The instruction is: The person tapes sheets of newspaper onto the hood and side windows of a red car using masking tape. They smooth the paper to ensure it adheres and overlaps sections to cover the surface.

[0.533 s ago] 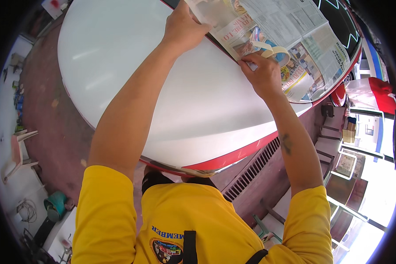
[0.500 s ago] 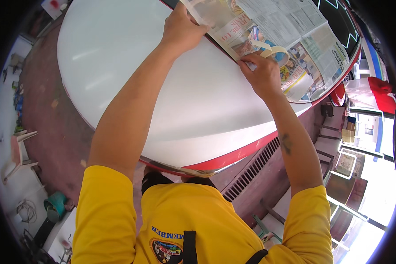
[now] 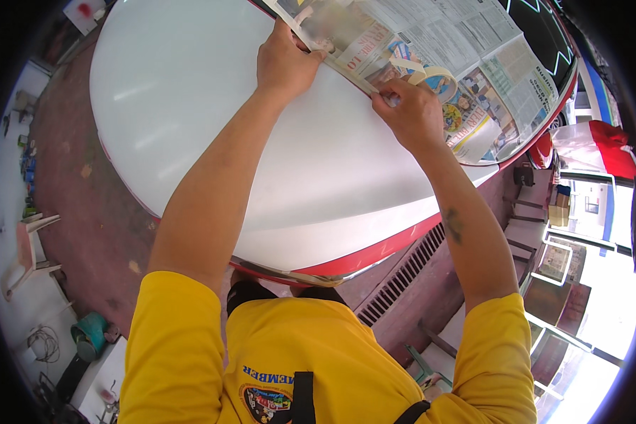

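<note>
A sheet of newspaper (image 3: 466, 35) lies over the dark glass (image 3: 544, 49) beyond a smooth white car panel (image 3: 332, 155). At the paper's near edge, my left hand (image 3: 286, 63) is closed on the border, thumb pointing right. Further right along the same edge, my right hand (image 3: 413, 116) is pinched, fingertips down at the border. A roll of cream masking tape (image 3: 442, 79) sits at its fingers, with a loose strip looping to the left over the print. What lies under the right fingertips is hidden.
Red trim (image 3: 374, 251) runs along the panel's near edge, right by my body. A slotted floor drain (image 3: 403, 275) lies to the right. At the left stand a pale chair (image 3: 28, 254) and a green bucket (image 3: 90, 336); wooden boxes (image 3: 555, 293) are at the right.
Both hands have shifted slightly left along the newspaper's edge. The tape roll and its loose strip moved left with the right hand; the paper also appears slightly shifted.
</note>
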A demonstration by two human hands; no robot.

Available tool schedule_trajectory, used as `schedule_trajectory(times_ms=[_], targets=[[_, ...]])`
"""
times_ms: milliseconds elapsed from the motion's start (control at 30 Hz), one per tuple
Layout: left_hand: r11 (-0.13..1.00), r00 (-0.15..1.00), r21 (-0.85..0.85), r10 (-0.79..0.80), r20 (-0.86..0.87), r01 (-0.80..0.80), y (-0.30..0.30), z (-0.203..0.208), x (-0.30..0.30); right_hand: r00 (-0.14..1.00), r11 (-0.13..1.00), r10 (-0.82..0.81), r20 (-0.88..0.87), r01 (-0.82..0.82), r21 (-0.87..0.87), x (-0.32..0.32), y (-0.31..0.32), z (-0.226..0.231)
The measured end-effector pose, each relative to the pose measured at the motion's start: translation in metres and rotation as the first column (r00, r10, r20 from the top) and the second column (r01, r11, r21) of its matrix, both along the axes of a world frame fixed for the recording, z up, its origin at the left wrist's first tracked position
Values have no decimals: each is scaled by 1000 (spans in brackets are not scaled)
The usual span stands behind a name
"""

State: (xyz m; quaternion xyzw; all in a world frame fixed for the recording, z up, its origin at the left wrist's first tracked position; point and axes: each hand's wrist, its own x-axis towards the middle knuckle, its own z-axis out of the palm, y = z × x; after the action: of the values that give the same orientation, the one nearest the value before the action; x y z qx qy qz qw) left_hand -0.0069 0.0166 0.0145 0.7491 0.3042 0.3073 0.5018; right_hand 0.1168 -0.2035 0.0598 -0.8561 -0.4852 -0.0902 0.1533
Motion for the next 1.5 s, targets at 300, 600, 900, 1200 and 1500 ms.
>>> schedule_trajectory(times_ms=[300, 600, 900, 1200, 1500], targets=[[998, 998, 33, 48, -31, -47, -8, 2, 1, 971, 989, 146, 189, -145, -18, -8, 31, 1], [999, 999, -11, 37, -7, -37, -9, 9, -4, 985, 981, 130, 117, -111, -158, -7, 15, 9], [999, 999, -49, 21, -35, -22, -9, 5, -2, 977, 985, 152, 149, -136, -108, -3, -25, 7], [989, 1000, -147, -8, 18, 11, 3, -9, 5, 997, 999, 46, -64, -46, -5, 21, -75, 10], [921, 971, -310, -234, 38, 234, 36, 38, -7, 980, 981, -4, -199, 42, 187, -6, 6, -12]])
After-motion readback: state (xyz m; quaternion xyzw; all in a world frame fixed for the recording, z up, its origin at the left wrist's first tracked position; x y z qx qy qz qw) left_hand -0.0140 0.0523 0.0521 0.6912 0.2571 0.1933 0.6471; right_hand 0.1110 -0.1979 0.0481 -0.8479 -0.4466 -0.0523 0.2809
